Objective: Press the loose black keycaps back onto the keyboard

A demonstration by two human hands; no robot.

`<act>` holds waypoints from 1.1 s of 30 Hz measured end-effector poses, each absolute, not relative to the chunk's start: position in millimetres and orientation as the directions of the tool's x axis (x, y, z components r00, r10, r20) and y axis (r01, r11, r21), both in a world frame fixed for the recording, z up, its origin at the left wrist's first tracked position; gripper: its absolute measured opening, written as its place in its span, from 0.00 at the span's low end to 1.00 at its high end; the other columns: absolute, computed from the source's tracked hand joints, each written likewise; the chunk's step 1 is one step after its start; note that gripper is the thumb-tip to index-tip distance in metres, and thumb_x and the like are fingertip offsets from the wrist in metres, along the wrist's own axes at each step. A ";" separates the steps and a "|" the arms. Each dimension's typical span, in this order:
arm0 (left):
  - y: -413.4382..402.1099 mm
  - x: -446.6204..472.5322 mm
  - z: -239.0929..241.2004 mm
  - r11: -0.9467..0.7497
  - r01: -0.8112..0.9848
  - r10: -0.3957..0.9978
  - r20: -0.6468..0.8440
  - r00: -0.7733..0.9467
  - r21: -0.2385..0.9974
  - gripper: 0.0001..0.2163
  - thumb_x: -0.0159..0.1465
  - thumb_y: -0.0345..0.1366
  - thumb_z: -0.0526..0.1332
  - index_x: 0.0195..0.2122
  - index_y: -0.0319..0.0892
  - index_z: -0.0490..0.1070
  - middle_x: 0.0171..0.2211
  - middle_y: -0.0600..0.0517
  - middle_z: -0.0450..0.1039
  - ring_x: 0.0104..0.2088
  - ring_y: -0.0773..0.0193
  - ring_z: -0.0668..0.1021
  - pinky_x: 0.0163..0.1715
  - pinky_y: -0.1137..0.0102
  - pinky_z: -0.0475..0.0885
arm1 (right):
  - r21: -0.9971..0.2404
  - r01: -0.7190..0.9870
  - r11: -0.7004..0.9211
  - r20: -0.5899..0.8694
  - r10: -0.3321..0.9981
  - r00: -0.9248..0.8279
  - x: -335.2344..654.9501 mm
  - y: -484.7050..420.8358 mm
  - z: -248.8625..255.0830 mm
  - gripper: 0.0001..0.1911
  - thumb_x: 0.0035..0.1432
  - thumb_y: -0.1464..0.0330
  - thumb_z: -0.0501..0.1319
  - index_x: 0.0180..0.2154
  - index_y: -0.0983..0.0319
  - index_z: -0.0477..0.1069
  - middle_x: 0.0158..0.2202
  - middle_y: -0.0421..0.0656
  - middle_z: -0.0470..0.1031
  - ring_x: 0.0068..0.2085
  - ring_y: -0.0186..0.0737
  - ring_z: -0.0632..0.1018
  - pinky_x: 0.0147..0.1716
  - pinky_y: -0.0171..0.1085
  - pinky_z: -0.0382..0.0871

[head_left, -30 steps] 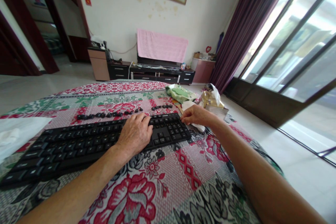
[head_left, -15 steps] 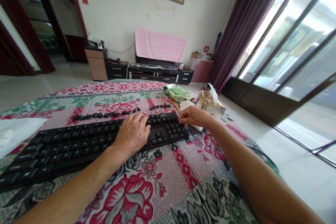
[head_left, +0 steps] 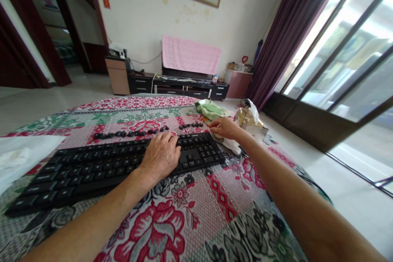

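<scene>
A black keyboard (head_left: 101, 166) lies across a flowered cloth (head_left: 172, 229) on the table. My left hand (head_left: 161, 154) rests flat on the keys right of the keyboard's middle, fingers together and bent slightly. My right hand (head_left: 224, 127) is beyond the keyboard's far right corner, fingers pinched together at a white tissue (head_left: 229, 143); what the fingertips hold is too small to make out. A row of loose black keycaps (head_left: 132, 133) lies behind the keyboard, with a shorter row (head_left: 190, 125) near my right hand.
A green packet (head_left: 211, 109) and a crinkled gold and white bag (head_left: 250, 118) sit at the table's far right edge. White paper (head_left: 21, 157) lies at the left. A TV stand with a pink cloth (head_left: 190, 55) stands by the far wall.
My right hand has moved from the keyboard's right end to just beyond its far corner, near the short keycap row. My left hand stays on the keys.
</scene>
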State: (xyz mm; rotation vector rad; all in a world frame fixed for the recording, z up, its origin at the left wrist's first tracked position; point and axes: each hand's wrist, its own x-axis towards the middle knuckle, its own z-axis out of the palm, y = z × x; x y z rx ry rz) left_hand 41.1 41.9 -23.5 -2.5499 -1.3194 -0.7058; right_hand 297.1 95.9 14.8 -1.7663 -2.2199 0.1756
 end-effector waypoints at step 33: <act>43.6 41.8 -25.5 -0.581 0.813 0.723 0.486 0.492 0.041 0.14 0.60 0.38 0.48 0.42 0.37 0.65 0.42 0.44 0.66 0.46 0.58 0.66 0.44 0.62 0.60 | -0.572 0.736 0.362 0.021 0.904 -0.428 299.2 68.8 24.3 0.13 0.45 0.70 0.57 0.36 0.62 0.73 0.27 0.40 0.73 0.28 0.33 0.71 0.29 0.32 0.65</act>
